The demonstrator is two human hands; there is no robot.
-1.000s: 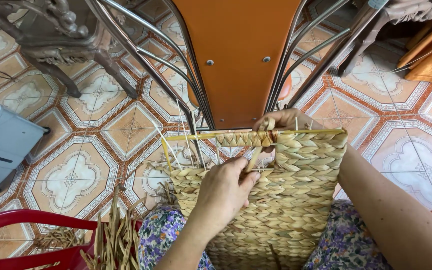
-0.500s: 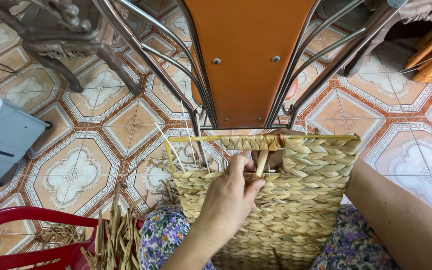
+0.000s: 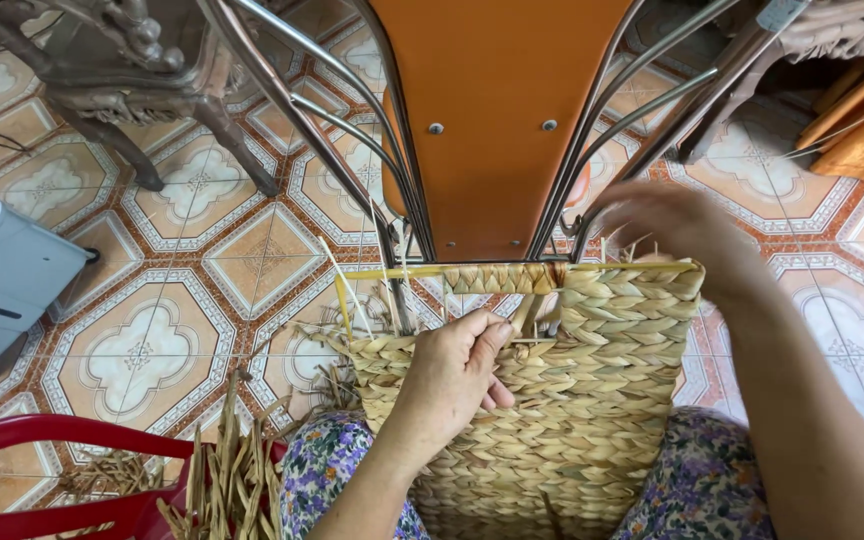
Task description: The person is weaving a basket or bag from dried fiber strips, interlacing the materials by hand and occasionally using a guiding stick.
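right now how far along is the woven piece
Most of the woven mat on the lap looks done: tight braided rows fill it. In hand is the top row: the left hand pinches loose strands at the unfinished gap, and the right hand is over the top edge, blurred. Left: the top left corner, where bare stakes stand.

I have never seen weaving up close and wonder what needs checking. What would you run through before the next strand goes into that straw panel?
1. Left hand pinning the woven panel near the unfinished edge: ok.
2. Right hand placed at the top rim: cannot tell, it is blurred.
3. Loose strand at the left thumb within grasp: ok.
4. Top row finished across: not ok, the left part shows only bare upright strands.
5. Spare straw close by, at lower left in the red basket: ok.
6. Panel steady on the lap: ok, as far as visible.
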